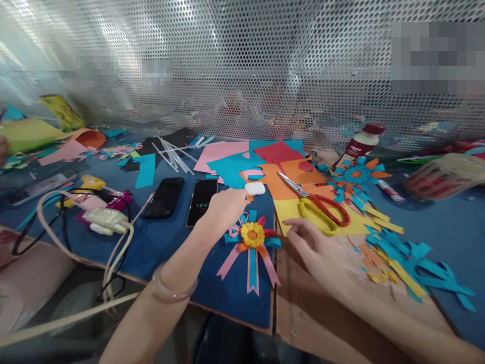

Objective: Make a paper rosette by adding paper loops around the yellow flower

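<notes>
My left hand [229, 208] reaches over the table with its fingers closed; what they hold is mostly hidden, though a bit of orange shows at the fingertips. Just beyond it lies a small white case [255, 188]. Below the fingers rests a paper flower rosette [252, 235], yellow in the middle with pink, blue and red strips. My right hand [309, 246] hovers at the edge of the yellow paper [283, 208], fingers loosely bent and apart, nothing in them. Near it are scissors [303, 191] with red and yellow handles.
Two phones [164, 198] lie left of my left hand, beside a tangle of cables and a power strip [106, 220]. Paper scraps [409, 258] and a bottle [358, 146] are at right, with a clear tub [443, 177]. A perforated metal panel [242, 65] stands behind.
</notes>
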A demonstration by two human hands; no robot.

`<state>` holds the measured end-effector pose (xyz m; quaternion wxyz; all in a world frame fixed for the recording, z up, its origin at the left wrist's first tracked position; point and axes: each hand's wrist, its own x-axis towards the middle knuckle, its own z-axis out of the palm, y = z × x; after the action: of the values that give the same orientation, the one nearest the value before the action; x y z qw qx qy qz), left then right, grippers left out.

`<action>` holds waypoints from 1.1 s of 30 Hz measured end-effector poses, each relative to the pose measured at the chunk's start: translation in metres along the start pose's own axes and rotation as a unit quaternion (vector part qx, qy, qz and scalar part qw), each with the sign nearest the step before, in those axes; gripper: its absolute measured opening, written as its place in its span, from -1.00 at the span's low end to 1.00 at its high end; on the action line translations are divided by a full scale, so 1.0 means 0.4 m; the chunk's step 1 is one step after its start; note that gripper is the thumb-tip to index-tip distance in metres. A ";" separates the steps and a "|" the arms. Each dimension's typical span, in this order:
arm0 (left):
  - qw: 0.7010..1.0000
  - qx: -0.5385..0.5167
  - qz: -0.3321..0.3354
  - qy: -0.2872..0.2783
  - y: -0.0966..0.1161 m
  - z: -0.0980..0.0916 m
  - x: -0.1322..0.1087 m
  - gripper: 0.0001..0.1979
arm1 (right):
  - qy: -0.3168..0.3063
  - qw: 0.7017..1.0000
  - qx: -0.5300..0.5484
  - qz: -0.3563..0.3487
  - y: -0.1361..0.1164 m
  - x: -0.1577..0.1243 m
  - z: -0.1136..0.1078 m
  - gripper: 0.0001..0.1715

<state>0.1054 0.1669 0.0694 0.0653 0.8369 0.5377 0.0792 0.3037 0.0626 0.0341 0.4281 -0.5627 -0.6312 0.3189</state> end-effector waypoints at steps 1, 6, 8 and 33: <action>1.000 -0.010 0.010 0.000 -0.001 -0.003 0.001 -0.74 | -0.021 0.996 -0.074 -0.047 -0.011 -0.001 -0.008 -0.81; 0.991 -0.066 0.115 -0.021 -0.004 -0.023 0.003 -0.83 | -0.058 0.949 -0.281 -0.131 -0.031 -0.005 -0.032 -0.85; 0.987 -0.074 0.140 -0.027 -0.004 -0.023 0.003 -0.88 | -0.056 0.943 -0.297 -0.138 -0.029 -0.004 -0.032 -0.86; 0.978 -0.091 0.167 -0.081 0.016 0.007 0.008 -0.94 | -0.048 0.920 -0.258 -0.291 0.024 0.106 -0.096 -0.89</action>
<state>0.1130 0.1670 0.0679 0.1708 0.9090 0.3736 0.0698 0.3425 0.1027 0.0498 0.3112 -0.4293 -0.8472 0.0334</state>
